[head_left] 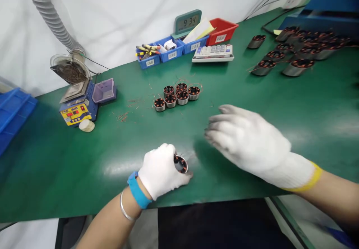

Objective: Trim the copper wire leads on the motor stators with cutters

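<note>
My left hand [162, 170], in a white glove, is closed around a small motor stator [181, 164] near the table's front edge. The stator is a silvery ring with dark slots and copper windings inside, and part of it is hidden by my fingers. To its right, my gloved right hand [244, 140] hovers over the table, slightly blurred, its fingers extended and nothing visible in them. Farther back stands a cluster of several similar stators [182, 97] with loose copper wire ends.
Larger stators [298, 67] stand at the back right. A blue and yellow soldering pot [75, 110], a purple tray [104, 91] and wire scraps [122, 117] are to the left. Along the back are blue bins [171, 55], a red bin [223, 32], a calculator [213, 53] and a clock [187, 22].
</note>
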Demonstrator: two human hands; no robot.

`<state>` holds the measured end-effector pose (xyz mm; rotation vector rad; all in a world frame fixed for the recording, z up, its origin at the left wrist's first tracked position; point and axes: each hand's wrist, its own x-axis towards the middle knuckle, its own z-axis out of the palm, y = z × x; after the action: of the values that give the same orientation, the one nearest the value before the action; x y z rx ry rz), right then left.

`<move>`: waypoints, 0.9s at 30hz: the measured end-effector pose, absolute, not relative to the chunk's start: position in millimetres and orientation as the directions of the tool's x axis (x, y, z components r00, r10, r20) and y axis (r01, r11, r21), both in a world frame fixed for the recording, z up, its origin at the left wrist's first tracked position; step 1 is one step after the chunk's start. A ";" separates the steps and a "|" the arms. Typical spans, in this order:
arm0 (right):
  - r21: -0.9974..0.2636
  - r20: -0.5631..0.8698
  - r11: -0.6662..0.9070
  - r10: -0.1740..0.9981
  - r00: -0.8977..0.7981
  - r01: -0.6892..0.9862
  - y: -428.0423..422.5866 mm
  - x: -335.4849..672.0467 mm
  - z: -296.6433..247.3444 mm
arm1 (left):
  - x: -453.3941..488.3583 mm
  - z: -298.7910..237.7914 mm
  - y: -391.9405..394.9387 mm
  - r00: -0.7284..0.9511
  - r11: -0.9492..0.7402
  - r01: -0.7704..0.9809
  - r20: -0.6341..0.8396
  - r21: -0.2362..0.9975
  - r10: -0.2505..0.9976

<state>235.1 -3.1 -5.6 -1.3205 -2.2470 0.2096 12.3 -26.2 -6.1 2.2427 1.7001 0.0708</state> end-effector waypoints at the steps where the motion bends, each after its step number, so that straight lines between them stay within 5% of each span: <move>1: -0.372 0.350 0.494 0.859 -0.375 0.786 -7.1 239.6 -7.2 | 13.6 -6.8 -27.8 0.257 -0.207 0.936 -0.152 0.284 0.954; 6: -0.588 0.160 0.370 0.925 -0.345 0.719 -39.5 208.9 -23.2 | 20.1 -9.8 -35.9 0.190 -0.154 0.922 -0.068 0.356 0.979; 11: -0.940 0.061 0.137 0.968 -0.243 0.312 -26.3 165.5 -29.4 | 23.7 -7.7 -38.5 0.159 -0.163 0.912 0.042 0.376 0.986; 15: -0.987 -0.046 -0.041 0.999 -0.029 0.155 -8.0 182.2 -25.2 | 24.4 -5.9 -38.1 0.171 -0.152 0.912 -0.017 0.381 0.985; 18: -0.987 -0.004 -0.034 0.982 0.191 0.155 -5.0 218.1 -20.0 | 21.5 -3.0 -36.2 0.174 -0.128 0.932 -0.108 0.340 0.979; 20: -0.922 0.121 0.055 0.981 0.150 0.383 -6.6 248.1 -21.6 | 17.5 0.4 -34.1 0.164 -0.111 0.944 -0.152 0.311 0.975; 23: -0.455 0.322 0.239 0.942 -0.091 0.858 -10.8 293.8 -39.9 | 12.3 4.7 -31.8 0.159 -0.110 0.928 -0.110 0.356 0.981; 25: -0.233 0.335 0.289 0.920 -0.203 0.929 -14.4 318.2 -58.1 | 12.0 4.3 -32.0 0.164 -0.143 0.896 -0.014 0.421 0.986; 27: -0.160 0.327 0.356 0.899 -0.290 0.921 -19.6 333.1 -72.4 | 14.5 0.5 -33.2 0.198 -0.202 0.865 0.058 0.460 0.979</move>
<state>333.1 -19.6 -72.4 -1.5992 -2.2647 -0.0837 14.5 -33.2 0.5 2.1533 1.7365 0.4897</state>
